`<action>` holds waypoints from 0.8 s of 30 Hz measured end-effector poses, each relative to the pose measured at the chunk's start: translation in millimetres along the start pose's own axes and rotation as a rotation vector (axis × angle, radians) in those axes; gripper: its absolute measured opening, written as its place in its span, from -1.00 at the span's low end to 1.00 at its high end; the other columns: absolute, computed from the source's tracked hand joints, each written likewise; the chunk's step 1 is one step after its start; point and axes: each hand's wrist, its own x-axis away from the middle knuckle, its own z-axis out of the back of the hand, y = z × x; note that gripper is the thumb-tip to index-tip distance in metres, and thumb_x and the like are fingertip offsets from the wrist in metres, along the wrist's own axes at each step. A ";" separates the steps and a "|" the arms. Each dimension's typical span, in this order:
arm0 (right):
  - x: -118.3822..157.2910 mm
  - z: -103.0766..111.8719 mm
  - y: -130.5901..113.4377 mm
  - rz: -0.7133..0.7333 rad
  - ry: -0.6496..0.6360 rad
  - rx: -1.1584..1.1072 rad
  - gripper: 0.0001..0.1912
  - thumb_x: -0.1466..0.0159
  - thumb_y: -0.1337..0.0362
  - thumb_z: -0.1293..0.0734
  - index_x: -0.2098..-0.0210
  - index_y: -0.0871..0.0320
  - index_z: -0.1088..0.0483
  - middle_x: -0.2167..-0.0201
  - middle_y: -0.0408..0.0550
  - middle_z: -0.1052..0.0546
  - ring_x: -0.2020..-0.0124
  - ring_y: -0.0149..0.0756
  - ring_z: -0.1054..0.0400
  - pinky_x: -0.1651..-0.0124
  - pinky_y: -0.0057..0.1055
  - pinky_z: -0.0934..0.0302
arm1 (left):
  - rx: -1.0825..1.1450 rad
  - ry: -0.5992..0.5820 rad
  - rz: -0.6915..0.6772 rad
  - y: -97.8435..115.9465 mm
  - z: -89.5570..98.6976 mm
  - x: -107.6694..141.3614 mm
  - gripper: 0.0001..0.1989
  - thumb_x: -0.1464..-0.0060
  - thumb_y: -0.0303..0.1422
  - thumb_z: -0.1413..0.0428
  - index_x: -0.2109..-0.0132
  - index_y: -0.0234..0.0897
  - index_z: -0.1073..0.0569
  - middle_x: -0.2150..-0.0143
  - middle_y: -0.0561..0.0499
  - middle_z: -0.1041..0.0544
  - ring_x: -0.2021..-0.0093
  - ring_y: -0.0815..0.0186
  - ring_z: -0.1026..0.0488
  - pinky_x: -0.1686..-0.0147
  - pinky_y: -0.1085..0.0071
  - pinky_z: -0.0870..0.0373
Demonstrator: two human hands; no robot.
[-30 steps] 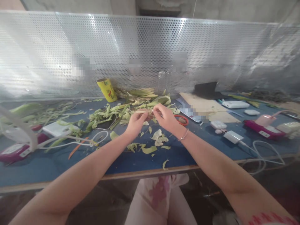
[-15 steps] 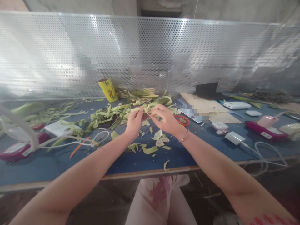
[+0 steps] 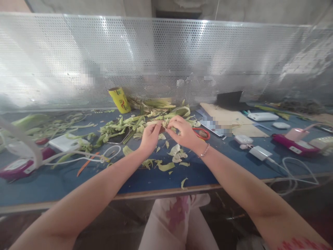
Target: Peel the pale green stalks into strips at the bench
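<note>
My left hand [image 3: 151, 138] is closed, thumb and fingers pinching a pale green stalk [image 3: 154, 123] whose end pokes out past the fingertips. Close beside it, my right hand [image 3: 183, 132], with a bracelet on the wrist, pinches at the other end of the same stalk, where small pale bits show between the hands. Behind and to the left spreads a heap of green stalks and leaves [image 3: 114, 129]. Below the hands lie pale torn leaf pieces [image 3: 177, 153] and a curled green strip [image 3: 166, 167] on the blue tabletop [image 3: 145, 182].
A yellow tube [image 3: 120, 100] leans near the perforated metal screen [image 3: 166, 52]. Red-orange scissors handles [image 3: 204, 133] lie by the right hand. Farther right are cardboard [image 3: 226, 116], a white charger [image 3: 261, 152] and a magenta power strip [image 3: 295, 144]. Cables [image 3: 78, 154] cross the left side.
Both hands stay almost in place, with small finger movements. The right fingertips have shifted slightly left, and more of the pale stalk shows above the left hand.
</note>
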 end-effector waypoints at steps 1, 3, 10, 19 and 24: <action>0.1 -0.1 0.3 -0.008 0.000 0.005 -0.92 -0.23 0.30 -0.20 0.40 0.14 -0.28 0.34 -0.03 -0.33 0.25 -0.30 -0.27 0.15 -0.28 -0.20 | 0.000 -0.003 0.002 0.4 -0.3 0.2 -0.69 0.01 -0.12 -0.08 0.43 -0.31 -0.45 0.49 0.02 -0.45 0.35 0.31 -0.43 0.20 0.31 -0.42; 0.3 -0.6 1.1 -0.022 -0.005 0.015 -0.92 -0.22 0.31 -0.20 0.40 0.13 -0.28 0.35 -0.04 -0.32 0.26 -0.29 -0.27 0.16 -0.28 -0.20 | 0.004 -0.007 0.009 1.6 -1.3 0.6 -0.69 0.02 -0.12 -0.08 0.43 -0.31 -0.44 0.50 0.03 -0.44 0.35 0.31 -0.43 0.20 0.32 -0.42; -0.4 -2.5 3.2 -0.037 0.000 0.047 -0.91 -0.19 0.38 -0.19 0.45 0.13 -0.25 0.38 -0.05 -0.31 0.30 -0.30 -0.26 0.20 -0.30 -0.20 | 0.053 -0.013 0.045 6.4 -6.2 2.6 -0.71 0.03 -0.13 -0.09 0.45 -0.30 -0.41 0.55 0.05 -0.42 0.40 0.32 -0.44 0.26 0.33 -0.42; 0.7 -2.7 2.8 -0.066 -0.024 -0.029 -0.93 -0.20 0.37 -0.18 0.43 0.14 -0.22 0.38 -0.05 -0.30 0.29 -0.31 -0.24 0.19 -0.34 -0.20 | 0.168 -0.004 0.103 0.7 -4.4 -0.1 -0.69 0.04 -0.12 -0.11 0.48 -0.29 -0.33 0.57 0.09 -0.40 0.47 0.36 -0.43 0.30 0.33 -0.42; 0.8 0.1 3.8 -0.166 -0.051 -0.056 -0.90 -0.24 0.34 -0.13 0.40 0.14 -0.22 0.39 -0.06 -0.32 0.32 -0.33 -0.24 0.24 -0.36 -0.18 | 0.158 -0.008 0.119 5.9 -5.8 1.3 -0.70 0.07 -0.13 -0.14 0.47 -0.30 -0.36 0.56 0.07 -0.41 0.45 0.35 -0.44 0.26 0.32 -0.41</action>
